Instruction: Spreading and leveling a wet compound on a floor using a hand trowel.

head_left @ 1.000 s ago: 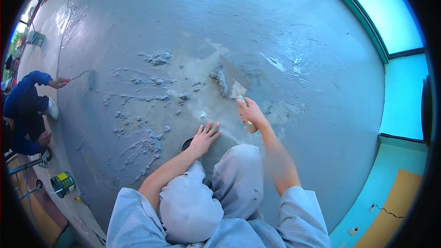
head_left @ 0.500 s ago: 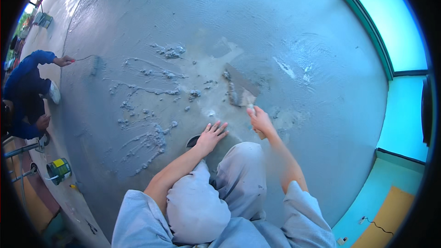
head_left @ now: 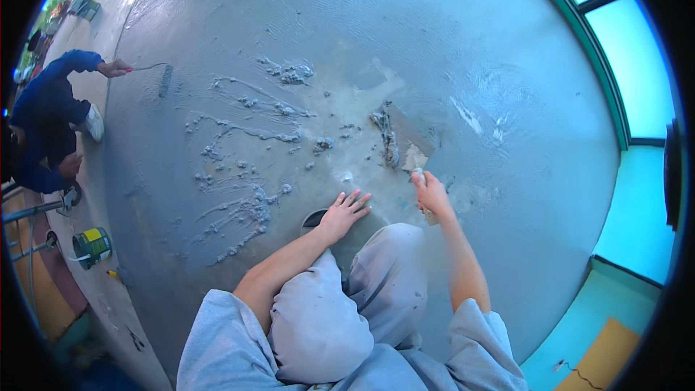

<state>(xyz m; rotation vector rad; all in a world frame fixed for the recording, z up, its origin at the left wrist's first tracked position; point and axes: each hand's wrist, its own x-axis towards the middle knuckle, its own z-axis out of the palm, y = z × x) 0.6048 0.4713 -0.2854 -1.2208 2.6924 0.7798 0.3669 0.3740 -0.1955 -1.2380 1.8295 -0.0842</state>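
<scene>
My right hand (head_left: 434, 197) is closed round the handle of a wide, flat trowel (head_left: 410, 132). Its blade lies on the grey floor, and a ridge of wet grey mortar (head_left: 384, 130) runs along its left edge. My left hand (head_left: 344, 218) has its fingers spread and holds nothing; it is low over the floor, beside my dark shoe (head_left: 312, 221), and I cannot tell whether it presses down. Lumps and streaks of mortar (head_left: 255, 208) are scattered left of the trowel, with another clump (head_left: 295, 74) farther off.
At the left, a co-worker in blue crouches with a paint roller (head_left: 166, 81) on the floor. A dark green bucket (head_left: 92, 247) stands below that person, near metal poles (head_left: 32, 213). Another bucket (head_left: 85, 7) is at the far left. A green-framed window (head_left: 590, 51) borders the right.
My view has shifted slightly, so the floor appears farther right. The trowel has moved a little rightward over the floor. The co-worker's roller has moved away from me.
</scene>
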